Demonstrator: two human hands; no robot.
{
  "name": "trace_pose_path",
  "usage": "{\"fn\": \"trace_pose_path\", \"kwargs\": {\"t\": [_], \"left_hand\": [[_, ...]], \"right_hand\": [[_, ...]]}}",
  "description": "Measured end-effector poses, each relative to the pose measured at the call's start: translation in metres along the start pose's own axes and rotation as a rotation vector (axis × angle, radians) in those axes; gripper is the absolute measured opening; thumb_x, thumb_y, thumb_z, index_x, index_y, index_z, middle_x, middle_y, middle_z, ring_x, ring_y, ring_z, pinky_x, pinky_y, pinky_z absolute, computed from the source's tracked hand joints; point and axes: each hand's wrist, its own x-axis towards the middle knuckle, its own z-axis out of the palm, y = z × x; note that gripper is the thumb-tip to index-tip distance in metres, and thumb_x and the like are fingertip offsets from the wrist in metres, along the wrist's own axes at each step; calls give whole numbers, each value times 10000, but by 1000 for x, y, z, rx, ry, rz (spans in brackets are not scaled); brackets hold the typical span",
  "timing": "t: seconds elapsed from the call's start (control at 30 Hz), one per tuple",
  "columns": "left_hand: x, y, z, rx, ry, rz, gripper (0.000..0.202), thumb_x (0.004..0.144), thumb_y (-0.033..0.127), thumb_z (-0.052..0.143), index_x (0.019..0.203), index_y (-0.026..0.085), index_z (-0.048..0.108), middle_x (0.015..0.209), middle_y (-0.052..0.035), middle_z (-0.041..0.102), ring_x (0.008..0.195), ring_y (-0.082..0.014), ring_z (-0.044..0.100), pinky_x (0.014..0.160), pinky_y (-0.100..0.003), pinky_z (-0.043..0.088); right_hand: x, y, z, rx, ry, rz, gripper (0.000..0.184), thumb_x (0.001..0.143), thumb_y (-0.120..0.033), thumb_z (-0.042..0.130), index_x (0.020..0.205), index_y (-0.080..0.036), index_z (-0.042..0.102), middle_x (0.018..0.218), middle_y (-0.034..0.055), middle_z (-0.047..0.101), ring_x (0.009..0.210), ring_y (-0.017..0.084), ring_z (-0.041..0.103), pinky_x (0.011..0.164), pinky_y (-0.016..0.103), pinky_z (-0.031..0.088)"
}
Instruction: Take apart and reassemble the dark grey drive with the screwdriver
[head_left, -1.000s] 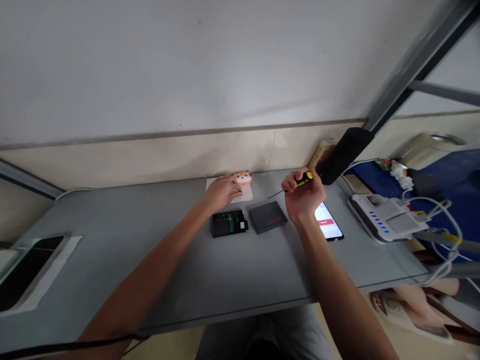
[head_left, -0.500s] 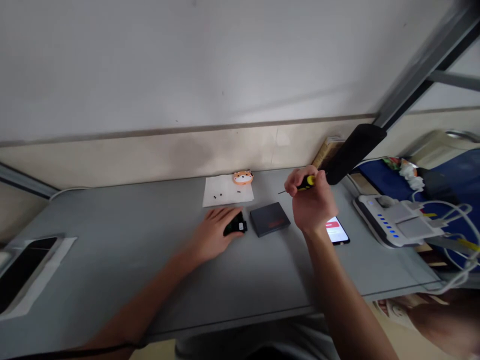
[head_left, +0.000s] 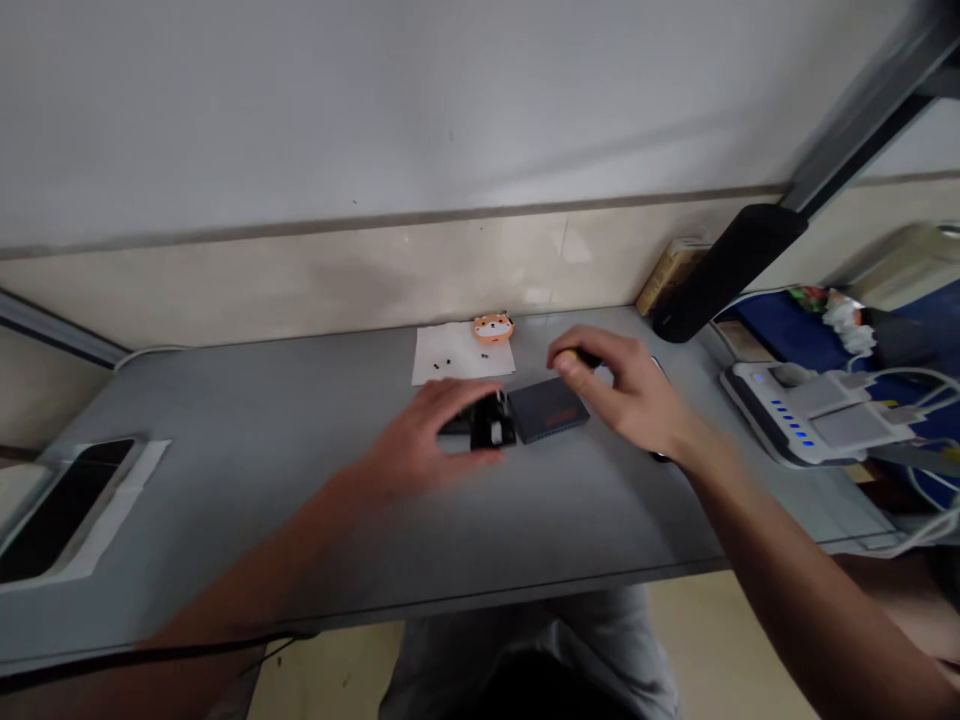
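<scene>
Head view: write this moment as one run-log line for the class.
left hand: at black casing | right hand: holding screwdriver | nearby: dark grey box, screws on paper

1. A grey bench (head_left: 225, 530) is carrying everything along the wall.
2. A white paper sheet (head_left: 442, 365) is lying on it, with small black screws (head_left: 447, 362) scattered on top and an orange animal figurine (head_left: 493, 328) sitting at its back edge.
3. A flat dark grey box (head_left: 547, 410) is resting just beside a black casing (head_left: 491, 425), probably opened, though blur hides it.
4. A white multi-port charger (head_left: 817, 415) is sitting near the right end.
</scene>
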Motion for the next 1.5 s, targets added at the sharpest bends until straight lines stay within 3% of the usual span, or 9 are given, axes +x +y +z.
{"fn": "trace_pose_path", "kwargs": {"t": [0.1,0.27,0.4,0.53,0.6,0.77,1.17,1.33,1.5], "left_hand": [[-12,6,23,52,-152,221,584,992,594,549,1430,208,536,1210,-105,732,1115,-242,673,1002,-383,464],[-21,0,49,133,-185,277,641,989,637,486,1448,189,522,1248,-130,721,1149,-258,658,1008,-391,422],[-17,-10,32,161,-130,241,531,1015,567,510,1429,236,551,1301,-115,685,1228,-272,598,1051,-405,423],[-13,-34,6,195,14,6,384,1067,427,444,1327,215,630,1240,-124,662,1180,-276,584,1025,-439,463],[-13,-49,-2,194,-4,-49,341,1065,374,426,1170,211,706,1110,-102,680,1076,-259,616,971,-433,495],[-16,-70,-8,141,-92,20,372,1055,279,386,896,201,712,866,-48,705,844,-192,647,854,-356,527],[-15,-69,-1,175,-19,-16,321,1003,226,418,785,199,651,763,-38,675,747,-170,613,787,-320,537],[-17,-67,1,250,-14,-2,315,1003,211,419,799,196,659,771,-39,689,729,-168,615,767,-321,526],[-17,-69,-5,288,-13,21,324,1007,207,428,779,192,657,754,-37,669,727,-181,603,769,-328,506]], "right_hand": [[-10,8,0,-227,-165,-2,89,933,-291,625,919,-233,691,880,31,697,748,178,588,709,320,419],[-24,27,7,-437,-187,-29,122,950,-241,590,1003,-241,701,969,65,713,838,225,657,776,361,459],[-29,36,16,-579,-198,-42,241,983,-379,577,1144,-254,705,1149,108,696,877,254,671,811,408,489],[-21,43,29,-638,-208,-28,273,991,-403,559,1153,-245,712,1176,117,694,865,257,675,837,429,486],[-14,47,35,-598,-187,15,227,987,-374,565,1086,-241,720,1090,105,713,866,257,677,836,422,484],[5,54,47,-585,-151,101,188,981,-290,534,993,-223,710,972,94,724,845,254,678,794,400,480],[6,56,69,-584,92,208,144,932,-244,545,910,-235,687,951,74,751,739,237,651,646,345,395],[1,52,74,-557,171,175,161,935,-231,529,892,-238,684,920,82,745,738,233,653,658,346,429],[-3,55,71,-494,189,146,159,961,-250,533,889,-235,674,937,94,743,843,254,677,768,379,461]]}}
